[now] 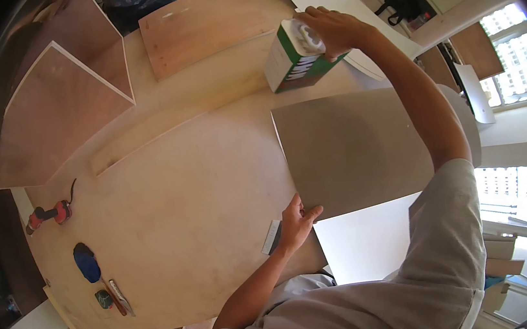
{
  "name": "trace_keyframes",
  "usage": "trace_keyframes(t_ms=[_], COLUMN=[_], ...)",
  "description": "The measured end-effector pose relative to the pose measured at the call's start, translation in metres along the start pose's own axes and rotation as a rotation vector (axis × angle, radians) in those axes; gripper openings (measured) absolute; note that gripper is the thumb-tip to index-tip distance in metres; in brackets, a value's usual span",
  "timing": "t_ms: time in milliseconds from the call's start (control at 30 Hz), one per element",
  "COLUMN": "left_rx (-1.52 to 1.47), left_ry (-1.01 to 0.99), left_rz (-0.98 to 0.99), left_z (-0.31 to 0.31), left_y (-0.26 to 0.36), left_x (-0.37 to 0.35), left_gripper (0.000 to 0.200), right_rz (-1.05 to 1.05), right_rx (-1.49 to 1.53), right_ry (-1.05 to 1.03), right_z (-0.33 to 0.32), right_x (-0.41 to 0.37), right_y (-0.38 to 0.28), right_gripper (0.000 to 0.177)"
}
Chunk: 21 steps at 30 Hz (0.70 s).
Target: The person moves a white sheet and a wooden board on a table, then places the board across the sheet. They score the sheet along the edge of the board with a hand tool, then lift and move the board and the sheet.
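A grey-brown sheet [359, 147] lies on the wooden table [184, 206], over a white sheet [369, 237]. My left hand [296, 224] is closed at the near left corner of the grey-brown sheet, with the corner between thumb and fingers. Beside that hand, a small grey flat tool [272, 236] rests on the table. At the far side stands a green and white can [296, 60]. My right hand [331, 30] reaches over its top right edge and grips it, fingers bent over the rim. White material shows in the can's top opening.
Thin wood panels [215, 24] lie at the back; framed panels [63, 116] stand at the far left. A red and black power tool [48, 215], a blue object [87, 262] and a knife-like tool [121, 298] lie left. White curved sheets [329, 1] sit beyond the can.
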<state>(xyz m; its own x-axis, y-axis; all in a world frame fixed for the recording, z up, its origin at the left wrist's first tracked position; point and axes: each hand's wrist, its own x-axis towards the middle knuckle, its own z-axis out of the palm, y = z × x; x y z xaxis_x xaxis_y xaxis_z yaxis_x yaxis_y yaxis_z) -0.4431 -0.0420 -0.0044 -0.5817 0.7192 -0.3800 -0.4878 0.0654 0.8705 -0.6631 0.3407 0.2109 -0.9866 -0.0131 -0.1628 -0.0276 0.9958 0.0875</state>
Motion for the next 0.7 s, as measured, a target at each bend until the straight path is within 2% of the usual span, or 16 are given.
trace_keyframes(t_ms=[267, 433, 700], left_rx=[0.09, 0.107, 0.132], left_ry=[-0.043, -0.046, -0.045], left_rz=[0.008, 0.054, 0.071], left_z=[0.001, 0.005, 0.007], left_y=[-0.012, 0.001, 0.016], left_x=[-0.018, -0.021, -0.015], left_gripper=[0.041, 0.039, 0.044], right_rz=[0.024, 0.004, -0.013], right_rx=[-0.111, -0.107, -0.163], right_ry=[-0.214, -0.194, -0.009], right_z=[0.012, 0.04, 0.067], right_x=[-0.019, -0.01, 0.01], right_y=[-0.001, 0.005, 0.003], right_gripper=[0.123, 0.124, 0.126])
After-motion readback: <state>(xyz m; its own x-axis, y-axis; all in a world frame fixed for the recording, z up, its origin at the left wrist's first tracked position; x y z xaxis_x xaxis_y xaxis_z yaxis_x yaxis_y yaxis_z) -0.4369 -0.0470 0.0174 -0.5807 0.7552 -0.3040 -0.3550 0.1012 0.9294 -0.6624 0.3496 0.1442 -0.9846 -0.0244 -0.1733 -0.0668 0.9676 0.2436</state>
